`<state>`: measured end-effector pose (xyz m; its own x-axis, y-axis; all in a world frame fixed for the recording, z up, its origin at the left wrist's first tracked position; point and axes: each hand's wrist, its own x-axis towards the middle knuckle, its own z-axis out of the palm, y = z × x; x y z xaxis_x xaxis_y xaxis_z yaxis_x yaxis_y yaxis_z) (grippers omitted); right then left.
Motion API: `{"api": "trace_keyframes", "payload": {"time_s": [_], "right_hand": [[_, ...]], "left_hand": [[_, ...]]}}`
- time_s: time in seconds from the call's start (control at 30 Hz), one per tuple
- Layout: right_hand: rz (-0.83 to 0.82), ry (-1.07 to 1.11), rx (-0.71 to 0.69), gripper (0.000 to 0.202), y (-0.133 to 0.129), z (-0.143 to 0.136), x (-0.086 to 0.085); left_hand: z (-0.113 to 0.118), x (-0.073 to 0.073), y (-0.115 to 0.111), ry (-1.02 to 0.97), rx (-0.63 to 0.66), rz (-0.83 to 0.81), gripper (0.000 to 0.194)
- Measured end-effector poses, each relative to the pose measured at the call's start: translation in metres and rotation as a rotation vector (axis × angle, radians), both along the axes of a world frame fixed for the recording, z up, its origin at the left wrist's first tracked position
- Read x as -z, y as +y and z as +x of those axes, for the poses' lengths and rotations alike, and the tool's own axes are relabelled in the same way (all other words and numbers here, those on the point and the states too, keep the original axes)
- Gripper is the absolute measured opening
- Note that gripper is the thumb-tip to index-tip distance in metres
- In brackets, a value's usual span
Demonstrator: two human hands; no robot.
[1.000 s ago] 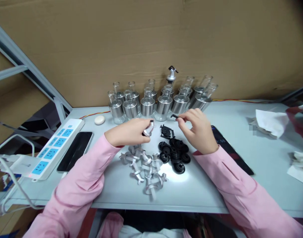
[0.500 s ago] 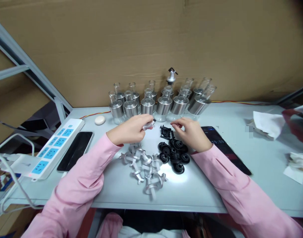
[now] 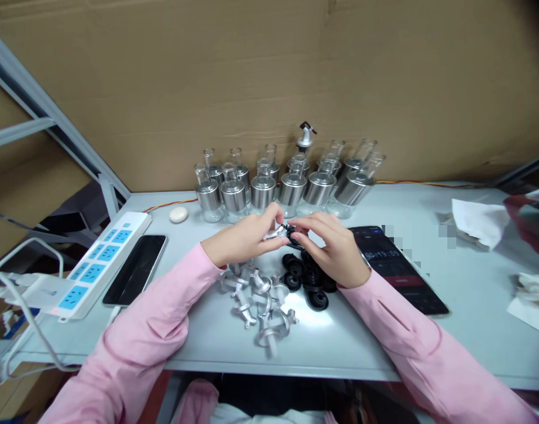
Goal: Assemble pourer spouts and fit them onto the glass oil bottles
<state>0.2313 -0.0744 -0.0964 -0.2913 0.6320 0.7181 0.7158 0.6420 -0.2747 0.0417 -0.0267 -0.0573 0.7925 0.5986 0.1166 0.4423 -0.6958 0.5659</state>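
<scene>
Between its thumb and fingers, my left hand (image 3: 252,237) holds a silver-grey pourer spout (image 3: 275,233). My right hand (image 3: 330,240) meets it from the right, thumb and forefinger pinched at the spout's tip on a small black part (image 3: 290,231); whether that part sits in the spout or only touches it I cannot tell. Below my left hand lies a loose pile of silver-grey pourer spouts (image 3: 263,303). Black ribbed stoppers (image 3: 317,300) are heaped beside it, partly hidden under my right hand. The small black pieces behind them are mostly covered by my fingers.
Several glass bottles with metal sleeves (image 3: 262,191) stand in rows at the back; one carries a pourer (image 3: 305,136). A power strip (image 3: 93,268) and a phone (image 3: 135,271) lie left, a larger phone (image 3: 402,271) right. Crumpled paper (image 3: 479,222) is farther right.
My hands have come together over the small black pieces. My left hand has turned the spout rightward, and my right hand has moved left to its tip with a small black part.
</scene>
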Motion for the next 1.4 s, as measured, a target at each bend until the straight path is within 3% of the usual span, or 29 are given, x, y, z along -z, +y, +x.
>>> {"api": "trace_keyframes", "payload": {"time_s": [0.23, 0.5, 0.67, 0.87, 1.17, 1.4], "right_hand": [[0.077, 0.014, -0.043, 0.004, -0.001, -0.002, 0.0], [0.084, -0.004, -0.021, 0.007, 0.0, -0.003, 0.002], [0.075, -0.007, 0.01, 0.011, -0.001, -0.003, 0.001], [0.072, -0.024, 0.007, 0.01, -0.001, -0.002, 0.001], [0.062, -0.025, 0.028, 0.013, -0.001, -0.001, 0.001], [0.046, -0.036, 0.018, 0.013, -0.001, 0.001, 0.002]], "left_hand": [[0.004, -0.004, -0.003, -0.075, 0.099, 0.034, 0.009], [0.01, 0.005, 0.001, -0.162, 0.061, 0.133, 0.018], [-0.003, 0.007, 0.01, 0.057, 0.105, 0.072, 0.008], [-0.01, 0.012, 0.016, 0.292, 0.217, 0.08, 0.032], [0.004, 0.035, 0.015, 0.277, 0.156, 0.23, 0.025], [0.003, 0.015, 0.012, -0.003, 0.039, 0.16, 0.038]]}}
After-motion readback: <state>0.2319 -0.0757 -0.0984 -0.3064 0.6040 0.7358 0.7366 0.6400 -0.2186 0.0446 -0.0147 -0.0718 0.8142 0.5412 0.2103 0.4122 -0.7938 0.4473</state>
